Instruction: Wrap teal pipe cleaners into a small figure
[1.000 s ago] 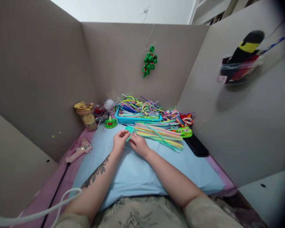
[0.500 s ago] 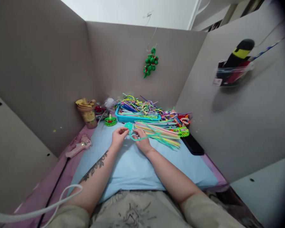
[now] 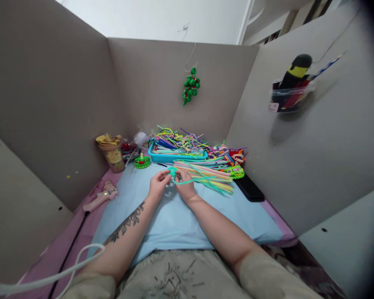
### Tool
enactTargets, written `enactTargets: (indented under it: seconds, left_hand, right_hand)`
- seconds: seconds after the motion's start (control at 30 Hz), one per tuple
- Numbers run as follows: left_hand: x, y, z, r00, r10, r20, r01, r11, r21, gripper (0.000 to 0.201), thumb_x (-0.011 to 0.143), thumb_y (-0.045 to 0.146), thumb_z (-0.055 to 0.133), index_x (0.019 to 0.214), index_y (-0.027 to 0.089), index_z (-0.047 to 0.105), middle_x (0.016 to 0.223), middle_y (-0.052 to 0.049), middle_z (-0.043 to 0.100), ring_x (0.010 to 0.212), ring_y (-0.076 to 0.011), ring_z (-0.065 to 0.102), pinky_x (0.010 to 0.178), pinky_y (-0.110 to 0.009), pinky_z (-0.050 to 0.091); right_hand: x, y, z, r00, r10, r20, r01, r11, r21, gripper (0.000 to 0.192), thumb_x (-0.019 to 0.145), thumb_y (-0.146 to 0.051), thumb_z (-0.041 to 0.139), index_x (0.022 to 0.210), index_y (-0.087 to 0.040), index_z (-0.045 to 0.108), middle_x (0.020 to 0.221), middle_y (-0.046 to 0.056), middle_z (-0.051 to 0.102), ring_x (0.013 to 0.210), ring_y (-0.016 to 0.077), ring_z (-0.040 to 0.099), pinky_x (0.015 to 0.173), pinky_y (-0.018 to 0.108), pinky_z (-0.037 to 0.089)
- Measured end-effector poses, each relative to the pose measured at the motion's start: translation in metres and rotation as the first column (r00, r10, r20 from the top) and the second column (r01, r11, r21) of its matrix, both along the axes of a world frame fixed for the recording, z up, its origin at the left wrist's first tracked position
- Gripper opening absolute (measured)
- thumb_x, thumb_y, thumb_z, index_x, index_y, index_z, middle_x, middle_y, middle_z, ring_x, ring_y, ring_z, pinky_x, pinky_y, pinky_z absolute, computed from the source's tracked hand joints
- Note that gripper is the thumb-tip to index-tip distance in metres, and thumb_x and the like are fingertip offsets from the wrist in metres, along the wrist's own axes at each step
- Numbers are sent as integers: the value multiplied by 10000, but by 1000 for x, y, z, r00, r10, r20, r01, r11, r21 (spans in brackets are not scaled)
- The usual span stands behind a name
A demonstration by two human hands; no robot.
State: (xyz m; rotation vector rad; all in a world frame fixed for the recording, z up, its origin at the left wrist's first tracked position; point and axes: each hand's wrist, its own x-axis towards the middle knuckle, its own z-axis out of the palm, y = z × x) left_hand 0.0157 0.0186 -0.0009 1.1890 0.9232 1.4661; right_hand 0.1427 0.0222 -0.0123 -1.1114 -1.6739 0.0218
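1. Left hand [image 3: 157, 189], centre of frame, fingers pinched on the teal pipe cleaner [image 3: 187, 179] at its coiled end [image 3: 172, 170], which sits just above the fingertips.
2. Right hand [image 3: 184, 187] just beside the left, fingers curled shut on the same teal pipe cleaner; the strand loops out right of the fingers and trails toward centre right.
3. Both hands hover just over the light blue mat [image 3: 180, 220] on the table; the teal piece is between the two hands, not lying flat.
4. Loose bundle of pastel pipe cleaners [image 3: 205, 172] just right of the hands, on the mat.
5. Blue tray [image 3: 171, 158] heaped with mixed pipe cleaners, above the hands.
6. Small green figure [image 3: 142, 162] left of the tray; tan lidded cup [image 3: 112, 153] further left.
7. Pink glue gun [image 3: 101, 197] at left on the pink cloth.
8. Green bead ornament [image 3: 190, 85] hangs on the back panel, upper centre.
9. Black flat object [image 3: 249, 189] right of the bundle.
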Motion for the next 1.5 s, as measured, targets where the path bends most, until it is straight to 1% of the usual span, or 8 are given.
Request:
enactTargets:
  seconds: [0.2,0.37,0.7,0.83,0.93,1.13,1.3,1.5]
  left_hand:
    - [-2,-1,2,998,66,14,-67,997,35,365,626,341,705,915,129,639,685,-28,659,538,-107,562,540,-231,455]
    - [-4,-1,3,992,103,-67,-97,992,85,325,655,338,676,910,139,644,730,-44,666,598,-129,587,529,-227,459]
    - [-1,-7,1,968,132,-211,-91,977,194,237,691,322,644,858,154,666,644,-15,632,529,-106,531,517,-217,429]
    - [-3,-6,0,968,130,-216,-90,979,183,235,685,317,649,855,158,673,663,-21,642,536,-111,540,524,-222,438]
    - [-3,-5,-1,967,105,-232,-66,983,170,234,685,315,647,859,160,675,690,-31,656,538,-116,554,535,-232,457]
    - [0,-8,4,978,32,-207,-6,992,126,238,660,308,664,840,153,672,663,-33,658,529,-122,567,525,-238,471]
    - [0,-9,9,988,-18,-153,30,997,76,282,638,329,685,846,141,659,594,-15,632,495,-116,551,517,-242,465]
    - [-6,2,5,994,98,-44,-97,995,26,345,635,358,693,892,134,643,547,11,601,485,-107,538,511,-228,432]
  right_hand:
    - [0,-1,3,990,50,-135,-54,998,-29,148,789,-189,464,890,-181,571,849,71,596,839,208,527,789,362,421]
    - [4,8,1,946,66,-317,-98,992,-85,107,739,-286,597,754,-183,621,893,65,566,933,203,531,862,356,405]
    - [3,20,-13,815,74,-575,-259,934,-247,246,647,-399,672,738,-173,641,1068,95,544,973,213,550,682,285,483]
    - [5,20,-11,791,119,-600,-322,914,-245,243,638,-406,686,692,-172,651,1103,100,550,1036,229,537,810,336,458]
    - [9,21,-10,760,154,-631,-396,880,-262,283,634,-440,687,621,-161,639,1101,105,571,1048,243,535,883,385,414]
    - [11,27,-9,653,236,-720,-564,786,-253,358,572,-477,706,477,-167,554,1018,112,621,1041,283,537,847,424,430]
    - [12,27,-9,704,279,-653,-557,788,-264,317,602,-450,695,500,-171,585,972,106,629,1067,288,524,887,444,410]
    - [5,10,0,837,279,-472,-400,899,-180,288,651,-360,688,894,-213,640,1113,81,560,1088,233,510,905,413,414]
